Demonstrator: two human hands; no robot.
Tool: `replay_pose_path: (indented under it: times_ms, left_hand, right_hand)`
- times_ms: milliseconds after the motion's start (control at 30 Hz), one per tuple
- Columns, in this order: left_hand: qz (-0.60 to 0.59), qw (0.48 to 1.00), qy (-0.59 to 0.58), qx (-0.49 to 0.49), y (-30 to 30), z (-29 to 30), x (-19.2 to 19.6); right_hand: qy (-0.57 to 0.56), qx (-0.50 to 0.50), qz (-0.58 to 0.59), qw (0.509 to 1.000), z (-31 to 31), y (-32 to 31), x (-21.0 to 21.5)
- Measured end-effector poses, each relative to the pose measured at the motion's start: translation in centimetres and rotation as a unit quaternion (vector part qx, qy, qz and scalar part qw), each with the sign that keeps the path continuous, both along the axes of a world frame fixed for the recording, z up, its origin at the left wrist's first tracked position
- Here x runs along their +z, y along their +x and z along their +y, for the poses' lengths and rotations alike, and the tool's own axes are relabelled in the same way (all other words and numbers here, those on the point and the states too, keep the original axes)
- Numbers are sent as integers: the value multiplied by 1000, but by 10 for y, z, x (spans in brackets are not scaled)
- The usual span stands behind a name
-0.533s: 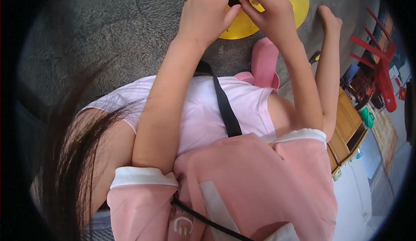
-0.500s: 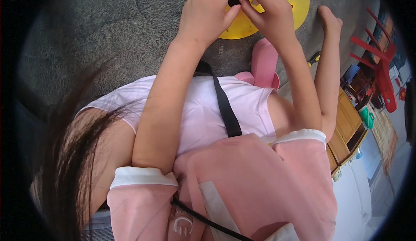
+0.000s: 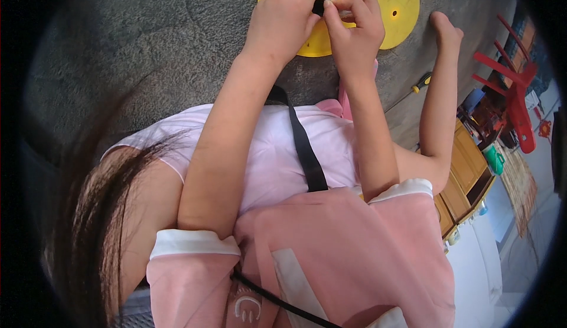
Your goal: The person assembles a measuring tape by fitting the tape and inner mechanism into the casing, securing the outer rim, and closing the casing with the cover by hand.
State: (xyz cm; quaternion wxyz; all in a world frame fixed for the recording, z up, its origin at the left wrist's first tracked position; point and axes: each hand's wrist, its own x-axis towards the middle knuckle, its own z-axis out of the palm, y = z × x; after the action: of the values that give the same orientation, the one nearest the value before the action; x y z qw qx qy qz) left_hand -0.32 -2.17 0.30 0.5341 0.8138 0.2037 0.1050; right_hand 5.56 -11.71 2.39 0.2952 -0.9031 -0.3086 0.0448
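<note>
Grey floor [image 3: 147, 50], black piece [image 3: 319, 7] between fingers [image 3: 335, 21]

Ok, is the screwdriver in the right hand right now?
No, the screwdriver lies on the grey floor, while the right hand has its fingertips at the small black piece.

No readable lettering, white smiley-like mark [image 3: 247, 309], on pink shirt [image 3: 348, 245]
</note>
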Motion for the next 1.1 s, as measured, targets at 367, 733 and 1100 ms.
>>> replay_pose_path:
  times_ms: [367, 733, 1100]
  left_hand:
    - [-13, 1000, 14, -3, 0, -5, -1]
    - [-25, 998, 50, 30, 2, -17, -11]
    - [-26, 997, 69, 13, -1, -11, -10]
  right_hand:
    - [-255, 287, -87, 919, 17, 34, 45]
    - [-319, 357, -163, 863, 13, 31, 35]
    - [-153, 315, -105, 931, 2, 31, 17]
